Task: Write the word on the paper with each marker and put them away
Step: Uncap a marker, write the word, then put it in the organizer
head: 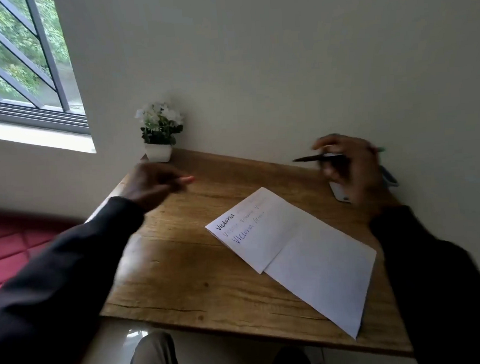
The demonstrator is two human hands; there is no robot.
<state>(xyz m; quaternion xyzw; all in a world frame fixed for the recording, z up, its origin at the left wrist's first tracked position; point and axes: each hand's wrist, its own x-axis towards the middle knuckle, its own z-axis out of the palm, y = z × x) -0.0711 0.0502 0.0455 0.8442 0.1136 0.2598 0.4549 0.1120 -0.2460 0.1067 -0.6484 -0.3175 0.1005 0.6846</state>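
A folded white paper point(293, 249) lies on the wooden table point(182, 269), with a word written several times in different colours at its upper left. My right hand point(350, 166) hovers over the table's far right corner and holds a dark marker point(313, 158) pointing left. A green tip point(380, 150) pokes out behind that hand. Under it a white case point(339, 194) and bluish items point(390, 177) show partly, mostly hidden. My left hand point(154, 184) is blurred above the table's far left, fingers loosely curled, nothing seen in it.
A small white pot with white flowers point(160, 133) stands at the far left corner against the wall. A barred window point(18, 60) is at upper left. A red quilted seat point(9, 246) is to the left. My knees point(154, 358) are below the table's near edge.
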